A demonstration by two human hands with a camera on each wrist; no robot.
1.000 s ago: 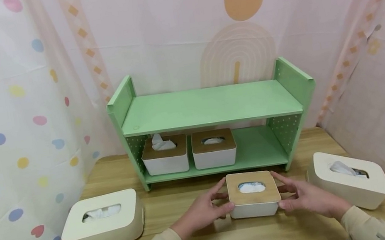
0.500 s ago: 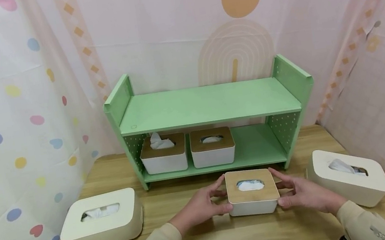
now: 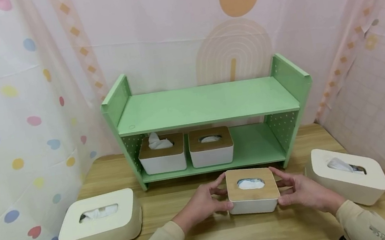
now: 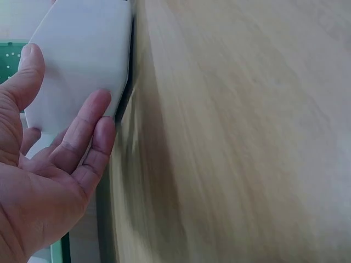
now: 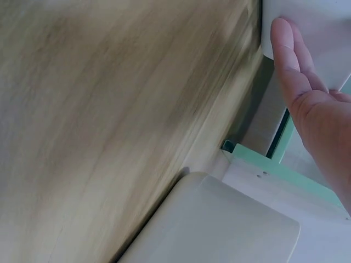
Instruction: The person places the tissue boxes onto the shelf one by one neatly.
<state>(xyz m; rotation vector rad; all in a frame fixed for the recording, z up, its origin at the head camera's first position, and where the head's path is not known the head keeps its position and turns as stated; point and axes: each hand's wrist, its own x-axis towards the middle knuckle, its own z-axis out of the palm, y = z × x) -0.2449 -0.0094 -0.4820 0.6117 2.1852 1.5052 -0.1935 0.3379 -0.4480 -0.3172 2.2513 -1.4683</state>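
A small white tissue box (image 3: 255, 205) with a light wooden lid is held between both hands, close over the wooden table. My left hand (image 3: 205, 202) grips its left side, thumb at the front corner and index finger at the back corner. On the opposite side my right hand (image 3: 302, 191) grips it the same way. White tissue shows in the lid's oval slot. In the left wrist view, fingertips (image 4: 100, 101) lie against the white side wall, with a dark strip of shadow under the box. Fingers (image 5: 284, 41) press the other wall in the right wrist view.
Behind stands a green two-tier shelf (image 3: 205, 103). On its lower tier are two wood-lidded tissue boxes, a left one (image 3: 164, 164) and a middle one (image 3: 212, 157). Larger cream tissue boxes flank the hands, at left (image 3: 100, 231) and right (image 3: 349, 179).
The head view has shifted slightly. Both hands keep their hold on the small tissue box, which has turned very slightly and otherwise stays in front of the shelf.
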